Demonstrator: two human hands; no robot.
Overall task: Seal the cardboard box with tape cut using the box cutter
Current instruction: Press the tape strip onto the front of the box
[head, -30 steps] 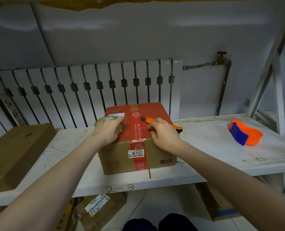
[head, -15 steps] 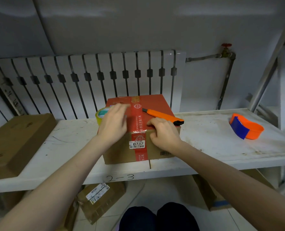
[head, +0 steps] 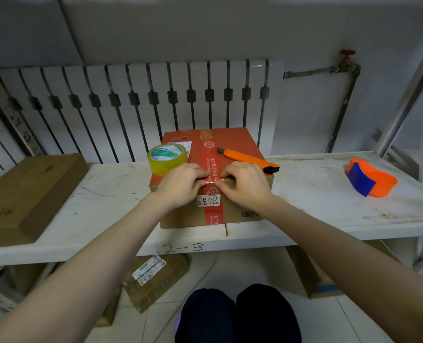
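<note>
- On the white shelf (head: 317,194) in front of me sits the cardboard box (head: 237,211), red on top, with a red strip running down its middle and a white label reading 8737 on the near face.
- At the near top edge of the box, my left hand (head: 180,184) and my right hand (head: 246,184) press down side by side, fingertips almost meeting over a clear piece of tape (head: 211,180) laid across the red strip.
- Both hands are curled and narrow, pressing the tape flat; I cannot tell whether either actually pinches it.
- The yellow tape roll (head: 167,158) lies on the box's left top corner, just behind my left hand.
- The orange box cutter (head: 247,157) lies on the box top at right, its dark end overhanging the edge.
- Well apart to the right on the shelf lies an orange and blue tape holder (head: 371,180).
- A brown flat carton (head: 27,194) lies on the shelf at left.
</note>
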